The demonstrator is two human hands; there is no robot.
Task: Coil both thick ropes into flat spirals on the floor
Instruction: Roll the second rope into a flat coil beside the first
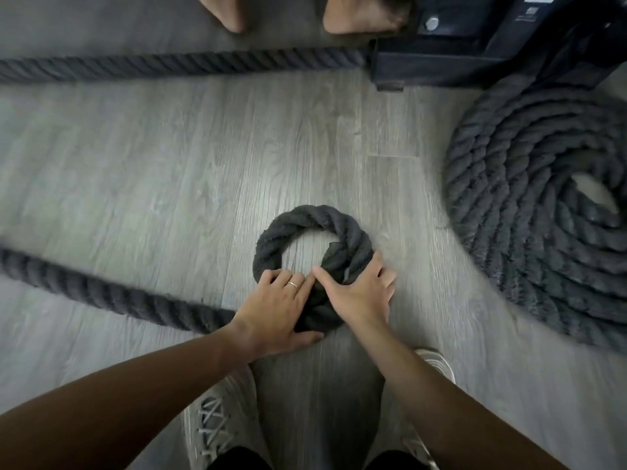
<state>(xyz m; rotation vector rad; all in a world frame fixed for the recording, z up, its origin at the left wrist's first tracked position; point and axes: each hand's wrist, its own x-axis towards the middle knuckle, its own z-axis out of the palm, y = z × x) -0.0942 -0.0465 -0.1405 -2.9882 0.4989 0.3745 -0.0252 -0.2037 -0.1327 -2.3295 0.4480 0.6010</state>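
A thick dark grey rope (101,293) runs in from the left along the floor and bends into one small loop (305,222) in front of me. My left hand (274,310) presses flat on the rope where it enters the loop. My right hand (359,293) lies with fingers spread over the rope's taped end on the loop's right side. A second rope (529,205) lies at the right as a finished flat spiral of several turns. Its tail (176,64) stretches straight across the far floor to the left.
A black metal equipment base (475,52) with a bolt stands at the top right, beside the spiral. Another person's two bare feet (363,15) stand at the top edge. My own grey shoes (224,418) are below my arms. The floor (169,171) is grey wood plank.
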